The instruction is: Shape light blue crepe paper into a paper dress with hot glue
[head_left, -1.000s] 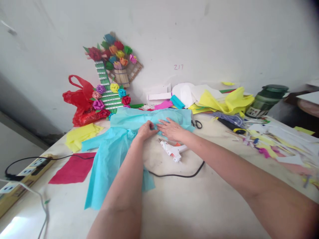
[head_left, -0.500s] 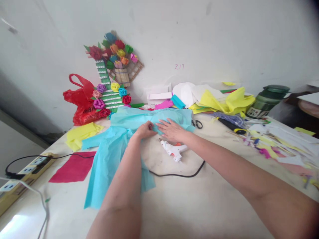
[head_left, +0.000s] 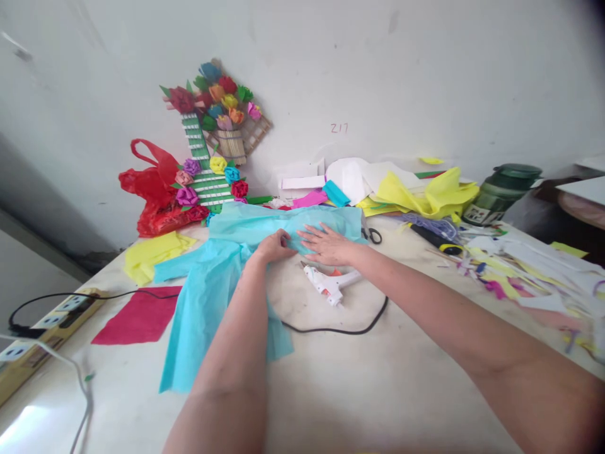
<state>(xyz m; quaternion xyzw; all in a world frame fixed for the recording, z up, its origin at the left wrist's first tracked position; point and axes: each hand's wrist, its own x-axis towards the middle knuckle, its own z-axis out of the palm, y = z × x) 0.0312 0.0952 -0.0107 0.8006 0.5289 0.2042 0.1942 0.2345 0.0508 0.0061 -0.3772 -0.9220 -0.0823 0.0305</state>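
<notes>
A large sheet of light blue crepe paper (head_left: 208, 296) lies crumpled across the middle of the table. My left hand (head_left: 274, 246) pinches a fold of it, fingers closed. Right beside it, my right hand (head_left: 327, 243) lies flat on the same sheet with its fingers stretched out, pressing the paper down. A white hot glue gun (head_left: 329, 284) rests just in front of my right hand, its black cord (head_left: 340, 328) curling toward me.
Black-handled scissors (head_left: 373, 235) lie right of the blue sheet. Yellow paper (head_left: 425, 192), scraps and a green jar (head_left: 501, 192) crowd the right side. A paper-flower stick decoration (head_left: 212, 135) leans on the wall by a red bag (head_left: 151, 195). Red paper (head_left: 137, 318) and a power strip (head_left: 51, 321) sit left.
Both hands stay on the blue paper almost unmoved; the view has shifted slightly, and my right hand's fingers have slid a little along the fold.
</notes>
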